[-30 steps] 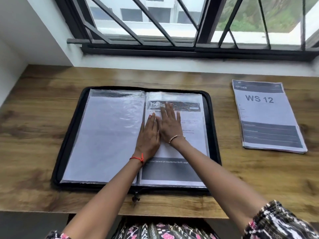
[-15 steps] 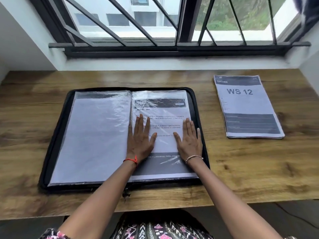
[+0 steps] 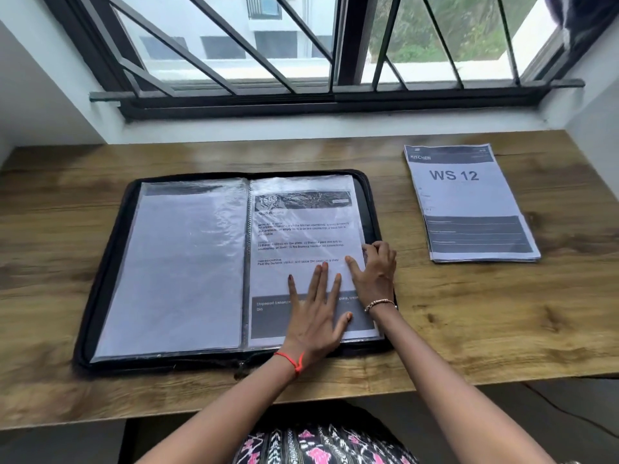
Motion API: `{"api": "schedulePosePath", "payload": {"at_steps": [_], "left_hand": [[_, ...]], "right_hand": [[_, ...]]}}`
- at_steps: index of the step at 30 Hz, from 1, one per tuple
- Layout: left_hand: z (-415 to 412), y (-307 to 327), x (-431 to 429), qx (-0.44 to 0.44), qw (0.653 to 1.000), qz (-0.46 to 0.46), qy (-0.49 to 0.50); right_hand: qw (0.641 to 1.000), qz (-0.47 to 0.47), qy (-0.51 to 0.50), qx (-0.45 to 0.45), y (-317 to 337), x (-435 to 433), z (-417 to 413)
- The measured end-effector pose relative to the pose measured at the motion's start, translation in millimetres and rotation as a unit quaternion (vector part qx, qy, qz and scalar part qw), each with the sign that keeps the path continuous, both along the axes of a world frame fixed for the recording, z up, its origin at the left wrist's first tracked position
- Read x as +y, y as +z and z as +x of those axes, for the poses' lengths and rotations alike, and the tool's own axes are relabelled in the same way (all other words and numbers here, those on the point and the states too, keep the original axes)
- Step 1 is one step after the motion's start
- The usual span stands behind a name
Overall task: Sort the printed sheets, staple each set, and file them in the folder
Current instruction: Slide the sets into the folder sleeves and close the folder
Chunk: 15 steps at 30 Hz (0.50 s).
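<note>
Sheet (image 3: pixel 301 242) headed "Slice Banana" lies inside the clear right-hand sleeve (image 3: pixel 338 192) of the open folder (image 3: pixel 110 262). The folder lies flat on the counter (image 3: pixel 469 329), spine running away from the person. The facing left sleeve (image 3: pixel 187 262) looks blank.

Left hand (image 3: pixel 315 316): flat, fingers straight and spread, pressing the lower part of the right sleeve. Right hand (image 3: pixel 375 276): at that sleeve's right edge, fingers curled over it, thumb laid on top, pinching the edge. The hands are near each other but not touching.

Stack (image 3: pixel 469 202) topped "WS 12" lies well apart to the right, unfiled. No stapler in view. Window (image 3: pixel 301 45) with bars behind.

Step, as I read it: filing. One set is seated and pressed smooth, and the sleeve edge is taken up, likely to turn to a fresh pocket.

Next move calls for lifting the left hand so the sleeve can swing over. The sleeve is thin plastic, so it should be turned gently. Then the WS 12 stack needs fetching; I cannot tell whether it is stapled.
</note>
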<state>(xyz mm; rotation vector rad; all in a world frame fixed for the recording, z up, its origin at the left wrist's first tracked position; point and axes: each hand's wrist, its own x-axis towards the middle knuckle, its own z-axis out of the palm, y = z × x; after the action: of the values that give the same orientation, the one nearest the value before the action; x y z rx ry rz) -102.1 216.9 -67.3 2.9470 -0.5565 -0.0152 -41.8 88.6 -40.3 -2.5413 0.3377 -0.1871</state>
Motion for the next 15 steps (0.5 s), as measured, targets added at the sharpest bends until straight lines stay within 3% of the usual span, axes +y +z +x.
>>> {"api": "schedulePosePath", "payload": {"at_steps": [15], "left_hand": [[-16, 0, -29, 0.060, 0.992, 0.015, -0.110]], "right_hand": [[0.983, 0.167, 0.025, 0.071, 21, -15, 23]]}}
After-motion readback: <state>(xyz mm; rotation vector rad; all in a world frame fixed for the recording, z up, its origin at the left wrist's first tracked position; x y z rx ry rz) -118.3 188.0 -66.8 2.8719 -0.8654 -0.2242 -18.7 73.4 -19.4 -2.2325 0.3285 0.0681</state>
